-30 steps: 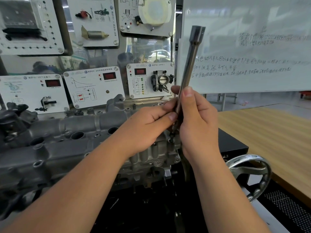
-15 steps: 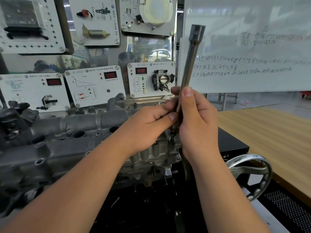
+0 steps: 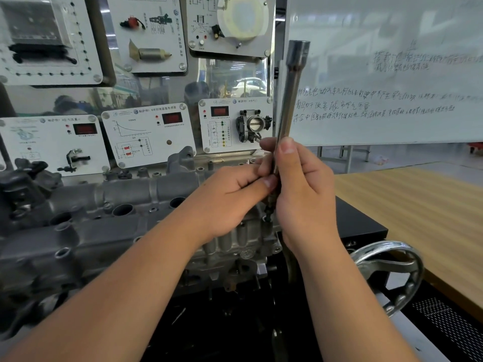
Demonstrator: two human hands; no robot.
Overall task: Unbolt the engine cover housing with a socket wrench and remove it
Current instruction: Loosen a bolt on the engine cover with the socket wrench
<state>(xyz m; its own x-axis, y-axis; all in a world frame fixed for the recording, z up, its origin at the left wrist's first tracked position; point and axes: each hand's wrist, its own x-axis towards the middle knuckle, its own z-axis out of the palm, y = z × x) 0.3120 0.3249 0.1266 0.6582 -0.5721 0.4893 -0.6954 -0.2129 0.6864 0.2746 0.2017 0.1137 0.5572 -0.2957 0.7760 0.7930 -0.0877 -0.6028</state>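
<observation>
A long steel socket wrench (image 3: 290, 100) stands nearly upright, its open socket end at the top. Its lower tip sits on a bolt (image 3: 269, 212) at the right end of the grey engine cover housing (image 3: 109, 220). My right hand (image 3: 303, 194) grips the lower shaft, thumb pressed along it. My left hand (image 3: 230, 199) pinches the same shaft from the left, thumb and fingertips on the metal. The housing stretches left across the view, with round openings along its top.
White sensor display panels (image 3: 146, 137) hang behind the engine. A whiteboard (image 3: 392, 74) with handwriting fills the upper right. A wooden table (image 3: 423, 218) lies to the right. A metal handwheel (image 3: 392, 273) juts out at the lower right of the black stand.
Both hands keep their hold on the wrench shaft. The wrench and hands stay almost where they were; only the view shifts slightly.
</observation>
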